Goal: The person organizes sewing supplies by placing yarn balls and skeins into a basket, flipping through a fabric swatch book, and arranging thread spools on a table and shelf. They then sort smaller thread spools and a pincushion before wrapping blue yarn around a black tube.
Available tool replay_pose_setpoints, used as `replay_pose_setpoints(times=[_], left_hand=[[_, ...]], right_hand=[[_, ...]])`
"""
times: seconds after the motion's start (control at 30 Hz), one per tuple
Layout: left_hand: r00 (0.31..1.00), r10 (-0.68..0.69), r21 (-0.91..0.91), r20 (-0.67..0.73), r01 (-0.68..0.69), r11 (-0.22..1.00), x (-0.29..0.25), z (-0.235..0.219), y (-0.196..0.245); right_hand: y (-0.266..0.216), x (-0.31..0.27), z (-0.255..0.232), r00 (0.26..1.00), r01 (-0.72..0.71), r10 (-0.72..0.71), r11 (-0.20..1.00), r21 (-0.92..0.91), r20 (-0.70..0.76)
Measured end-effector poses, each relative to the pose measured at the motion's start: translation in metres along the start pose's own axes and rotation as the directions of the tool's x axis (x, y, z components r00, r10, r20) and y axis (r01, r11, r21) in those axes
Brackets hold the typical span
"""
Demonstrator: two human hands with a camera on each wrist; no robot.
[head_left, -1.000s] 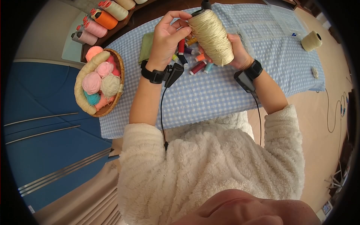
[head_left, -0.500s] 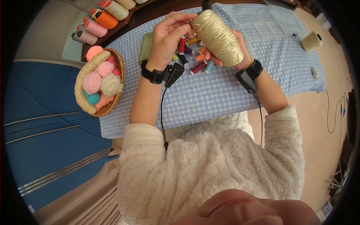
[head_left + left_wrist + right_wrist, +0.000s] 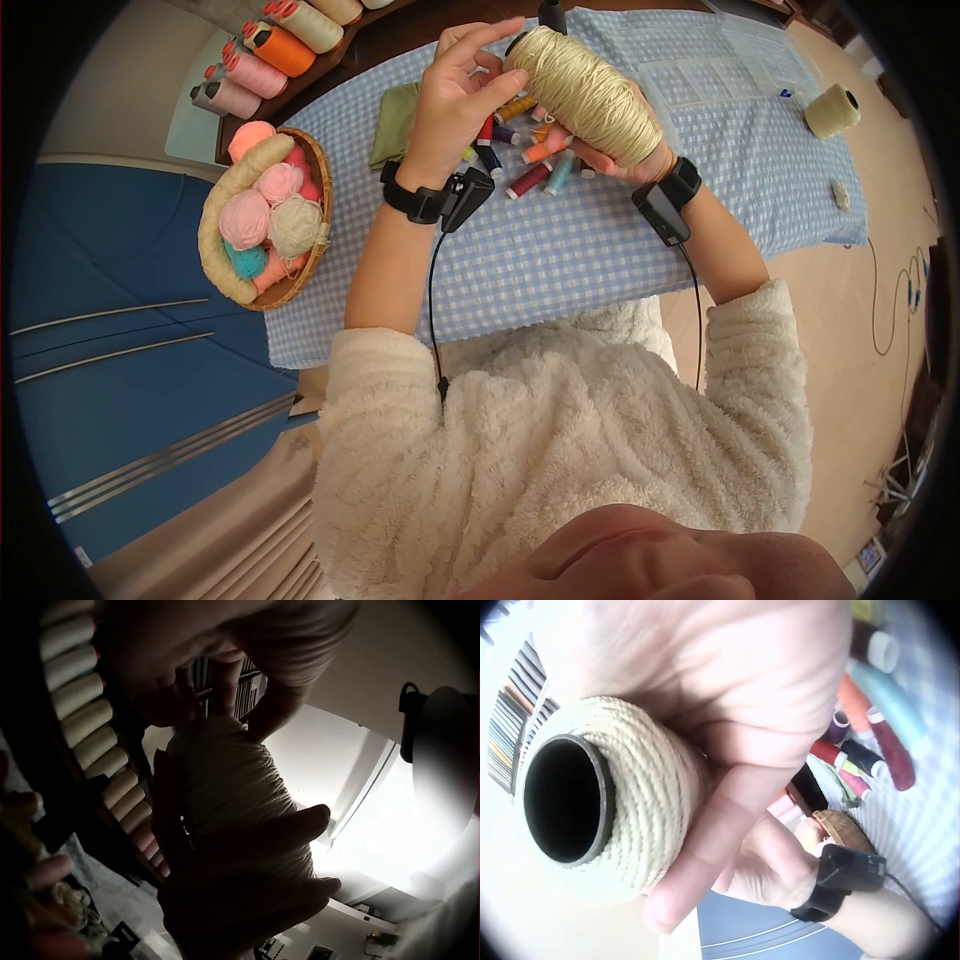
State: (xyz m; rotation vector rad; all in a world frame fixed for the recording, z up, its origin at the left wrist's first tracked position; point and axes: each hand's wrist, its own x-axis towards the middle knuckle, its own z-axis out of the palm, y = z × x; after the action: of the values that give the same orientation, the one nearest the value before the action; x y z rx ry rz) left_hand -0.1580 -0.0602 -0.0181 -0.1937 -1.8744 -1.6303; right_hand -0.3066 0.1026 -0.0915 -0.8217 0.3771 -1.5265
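Note:
A large cone of cream cord [image 3: 590,95] is held tilted above the table. My right hand [image 3: 652,162] grips it near its lower right end, the fingers wrapped round the windings. The hollow black core [image 3: 566,799] shows at that wide end in the right wrist view. My left hand [image 3: 450,115] is at the upper left end, thumb against the edge and index finger stretched out over it. Dark in the left wrist view, the left fingers and thumb close round the narrow tip of the cone. Small thread spools, among them a maroon spool [image 3: 528,180] and a light blue spool [image 3: 561,173], lie beneath.
On the left stands a wicker basket [image 3: 322,185] of yarn balls. A folded green cloth [image 3: 393,125] lies near it. Thread cones [image 3: 280,50] line a shelf at the back left. Another cream cone [image 3: 832,110] and a clear plastic case [image 3: 690,78] are on the checked tablecloth [image 3: 520,265].
The cone has tipped further over, its lower end swinging right with the right hand. My left index finger has straightened and lifted at the upper end.

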Motion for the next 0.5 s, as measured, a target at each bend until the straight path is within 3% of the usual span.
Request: replay_pose_setpoints(times=[0.03,0.17,0.33,0.43,0.5], left_hand=[[0.999,-0.043,-0.057,-0.010,0.042,0.998,-0.001,0.003,0.003],[0.966,-0.246,-0.148,0.077,0.255,0.955,-0.002,-0.001,0.008],[0.942,-0.327,-0.024,0.080,0.330,0.944,-0.003,-0.006,0.009],[0.926,-0.377,-0.038,-0.002,0.377,0.926,-0.002,-0.006,0.000],[0.911,-0.409,-0.059,-0.051,0.406,0.912,-0.001,-0.004,0.000]], right_hand=[[0.003,-0.001,-0.005,0.998,0.006,-0.011,0.996,0.089,0.056],[0.005,-0.006,-0.007,0.998,-0.037,0.035,0.998,0.051,0.046],[0.008,-0.007,-0.010,0.997,-0.059,0.061,0.998,0.028,-0.050],[0.013,-0.005,-0.009,0.991,0.000,-0.028,0.978,-0.211,-0.132],[0.011,-0.003,-0.005,0.993,0.006,-0.029,0.981,-0.194,-0.117]])
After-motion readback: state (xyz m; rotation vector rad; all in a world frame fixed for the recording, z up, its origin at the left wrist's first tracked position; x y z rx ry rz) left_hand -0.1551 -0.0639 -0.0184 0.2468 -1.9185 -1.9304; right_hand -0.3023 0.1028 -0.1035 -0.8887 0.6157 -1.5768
